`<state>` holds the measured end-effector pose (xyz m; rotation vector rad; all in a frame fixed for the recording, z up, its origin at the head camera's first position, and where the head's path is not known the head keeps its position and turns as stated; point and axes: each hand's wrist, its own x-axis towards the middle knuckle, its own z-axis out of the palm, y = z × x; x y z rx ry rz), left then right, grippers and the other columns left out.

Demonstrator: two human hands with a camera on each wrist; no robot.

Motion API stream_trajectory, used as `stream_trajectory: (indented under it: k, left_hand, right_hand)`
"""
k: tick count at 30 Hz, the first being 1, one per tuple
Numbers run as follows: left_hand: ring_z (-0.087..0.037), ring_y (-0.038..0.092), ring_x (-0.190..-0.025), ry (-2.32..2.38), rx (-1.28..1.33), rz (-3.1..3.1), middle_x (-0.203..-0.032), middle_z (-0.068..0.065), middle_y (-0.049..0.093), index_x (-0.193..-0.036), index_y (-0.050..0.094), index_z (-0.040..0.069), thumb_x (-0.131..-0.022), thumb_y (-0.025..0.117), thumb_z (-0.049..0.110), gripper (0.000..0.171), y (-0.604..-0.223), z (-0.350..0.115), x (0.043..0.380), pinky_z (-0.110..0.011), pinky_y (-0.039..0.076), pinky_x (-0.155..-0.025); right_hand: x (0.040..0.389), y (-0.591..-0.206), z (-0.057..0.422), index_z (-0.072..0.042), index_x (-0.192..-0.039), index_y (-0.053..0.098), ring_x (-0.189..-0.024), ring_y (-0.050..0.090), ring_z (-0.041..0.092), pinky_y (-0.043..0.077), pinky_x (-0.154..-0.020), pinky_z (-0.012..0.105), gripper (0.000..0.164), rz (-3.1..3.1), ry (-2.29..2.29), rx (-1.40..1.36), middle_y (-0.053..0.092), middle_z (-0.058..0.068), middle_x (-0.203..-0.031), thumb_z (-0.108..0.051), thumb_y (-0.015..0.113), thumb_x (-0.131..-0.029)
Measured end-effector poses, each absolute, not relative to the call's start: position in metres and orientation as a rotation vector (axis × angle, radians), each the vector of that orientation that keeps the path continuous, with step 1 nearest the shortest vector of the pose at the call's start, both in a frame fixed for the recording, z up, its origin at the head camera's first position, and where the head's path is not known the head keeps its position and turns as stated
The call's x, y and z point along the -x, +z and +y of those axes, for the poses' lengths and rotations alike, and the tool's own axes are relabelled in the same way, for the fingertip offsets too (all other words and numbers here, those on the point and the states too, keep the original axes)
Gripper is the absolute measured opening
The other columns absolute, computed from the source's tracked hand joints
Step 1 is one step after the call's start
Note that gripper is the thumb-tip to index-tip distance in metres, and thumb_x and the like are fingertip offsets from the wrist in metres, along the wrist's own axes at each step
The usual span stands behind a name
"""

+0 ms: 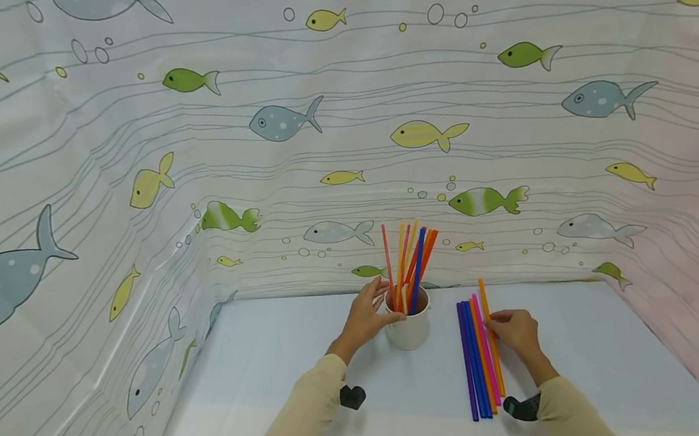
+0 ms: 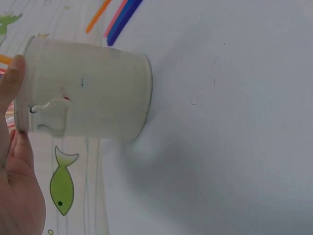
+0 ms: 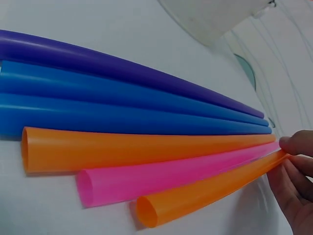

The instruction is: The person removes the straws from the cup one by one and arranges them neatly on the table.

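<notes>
My left hand (image 1: 365, 319) holds a whitish cup (image 1: 409, 332) by its rim, the thumb on the near side and the fingers on the left. The cup stands upright, and its small handle (image 2: 51, 116) shows in the left wrist view. Red, yellow, orange and blue straws (image 1: 419, 267) lean inside it. To the right, my right hand (image 1: 521, 334) pinches an orange straw (image 3: 205, 198) near its far end. This straw lies at the right of a row with a pink straw (image 3: 171, 175), another orange straw (image 3: 137, 148), two blue straws (image 3: 122, 116) and a purple straw (image 3: 122, 65).
The pale table (image 1: 264, 374) runs back to a fish-patterned curtain (image 1: 295, 203) that encloses it at the back and both sides. The straw row lies just right of the cup, lengthwise away from me.
</notes>
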<state>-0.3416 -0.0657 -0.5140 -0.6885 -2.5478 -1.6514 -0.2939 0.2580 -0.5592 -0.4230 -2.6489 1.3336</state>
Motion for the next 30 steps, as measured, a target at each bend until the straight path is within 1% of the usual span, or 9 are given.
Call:
stream_trajectory:
  k: [6,11,15,19,23,30]
  left_hand:
    - [-0.022,0.046,-0.131,-1.667,0.68,-2.535,-0.14,-0.009,0.048,-0.151,0.029,0.004,-0.074,0.085,0.025,0.098,-0.5149,-0.0652,0.3424,-0.028,0.043,-0.103]
    - [-0.022,0.046,-0.131,-1.663,0.679,-2.537,-0.14,-0.009,0.048,-0.151,0.028,0.003,-0.074,0.085,0.027,0.099,-0.5159,-0.0651,0.343,-0.027,0.043,-0.103]
    - [-0.023,0.046,-0.132,-1.692,0.688,-2.519,-0.14,-0.01,0.048,-0.151,0.028,0.002,-0.072,0.085,0.027,0.101,-0.5169,-0.0652,0.3431,-0.029,0.043,-0.104]
    - [-0.023,0.046,-0.132,-1.703,0.69,-2.512,-0.14,-0.01,0.048,-0.151,0.028,0.003,-0.072,0.085,0.026,0.1,-0.5164,-0.0649,0.3432,-0.031,0.043,-0.104]
    - [-0.022,0.046,-0.132,-1.697,0.675,-2.524,-0.14,-0.009,0.047,-0.152,0.028,0.004,-0.073,0.085,0.024,0.099,-0.5151,-0.0645,0.3414,-0.03,0.042,-0.104]
    - [-0.021,0.045,-0.132,-1.687,0.657,-2.54,-0.141,-0.007,0.047,-0.152,0.028,0.005,-0.075,0.084,0.022,0.097,-0.5131,-0.0638,0.3391,-0.029,0.042,-0.104]
  right_hand:
    - [0.2968,-0.5625,0.2575,0.006,-0.103,0.071,-0.072,0.065,0.02,0.056,-0.057,0.024,0.029,-2.649,1.293,0.403,0.07,0.02,-0.092,-0.018,0.074,-0.086]
    - [0.2962,-0.5643,0.2561,0.007,-0.099,0.072,-0.069,0.065,0.02,0.055,-0.055,0.025,0.028,-2.653,1.257,0.379,0.071,0.018,-0.087,-0.017,0.075,-0.084]
    - [0.2934,-0.5655,0.2549,0.006,-0.098,0.073,-0.07,0.064,0.021,0.052,-0.054,0.023,0.028,-2.667,1.243,0.384,0.071,0.018,-0.087,-0.018,0.075,-0.084]
    - [0.2913,-0.5657,0.255,0.007,-0.098,0.072,-0.072,0.064,0.022,0.053,-0.056,0.026,0.029,-2.679,1.236,0.39,0.071,0.019,-0.089,-0.019,0.074,-0.085]
    - [0.2904,-0.5665,0.2556,0.007,-0.098,0.072,-0.071,0.063,0.021,0.055,-0.058,0.03,0.029,-2.695,1.235,0.396,0.071,0.019,-0.089,-0.019,0.075,-0.085]
    - [0.2893,-0.5661,0.2554,0.008,-0.099,0.071,-0.07,0.064,0.021,0.057,-0.06,0.031,0.031,-2.703,1.228,0.39,0.071,0.019,-0.087,-0.02,0.074,-0.085]
